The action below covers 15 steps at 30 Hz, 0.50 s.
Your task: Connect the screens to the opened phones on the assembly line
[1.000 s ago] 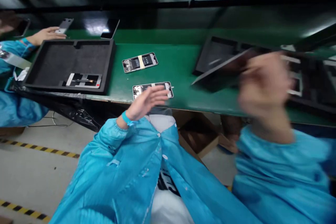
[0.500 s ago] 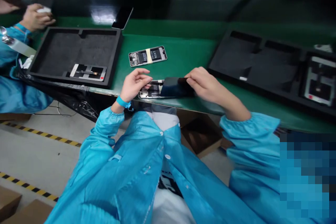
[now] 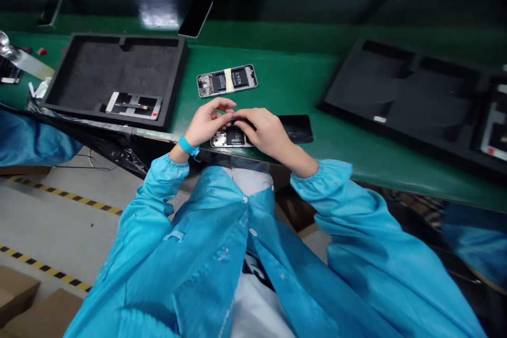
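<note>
while both hands are gathering close together at the near edge of the table, the opened phone is lying beneath them, showing bare inner parts at its left end. the left hand is half curling, its thumb and fingertips bunching just above the phone. the right hand is arching over the phone's right part, thumb and forefinger nearly closing, its tips touching or almost touching the left ones. whether either hand is gripping something small is not showing, since the fingers are hiding it.

just to the right, the black panel is lying flat, its glossy side facing up. the right hand is covering its left end, so how it is meeting the phone is not showing either. it is looking thin, light and stiff, probably slippery and fragile, so holding it by its long edges without bending is seeming safest. the phone's outer frame is likely offering a firmer hold than its exposed insides.

farther away, a second phone is lying open, a pale band crossing its middle. to the left, a dark tray is holding a screen part.
</note>
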Tool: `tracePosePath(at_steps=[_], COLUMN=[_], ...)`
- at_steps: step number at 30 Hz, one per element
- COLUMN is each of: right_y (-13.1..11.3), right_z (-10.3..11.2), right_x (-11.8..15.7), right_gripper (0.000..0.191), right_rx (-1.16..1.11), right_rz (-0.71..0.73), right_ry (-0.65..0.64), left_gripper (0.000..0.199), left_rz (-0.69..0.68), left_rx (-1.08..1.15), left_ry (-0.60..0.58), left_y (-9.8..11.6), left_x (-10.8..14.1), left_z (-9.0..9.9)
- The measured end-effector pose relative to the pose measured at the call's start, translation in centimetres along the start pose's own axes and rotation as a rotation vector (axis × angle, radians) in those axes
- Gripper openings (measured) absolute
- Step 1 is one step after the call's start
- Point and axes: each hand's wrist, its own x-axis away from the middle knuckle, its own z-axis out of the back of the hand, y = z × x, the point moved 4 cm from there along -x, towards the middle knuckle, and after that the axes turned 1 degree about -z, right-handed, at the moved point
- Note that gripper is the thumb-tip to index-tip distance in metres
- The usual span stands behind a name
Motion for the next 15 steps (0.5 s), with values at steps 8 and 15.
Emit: tracePosePath(at_steps=[8, 15], right_y=[0.9, 1.8], right_z=[-0.4, 0.6], right_x=[0.2, 0.2], right_gripper=[0.031, 0.028], right_rx=[-0.056, -0.106], right_rz=[-0.004, 0.003], right_ry=[-0.020, -0.101], left_gripper=[0.054, 0.065], left_rz=[-0.031, -0.281], left_rx=[-0.029, -0.614], left_ry=[0.032, 0.039], left_y=[-0.5, 0.5], left_x=[0.9, 3.7], left_z=[0.2, 1.5])
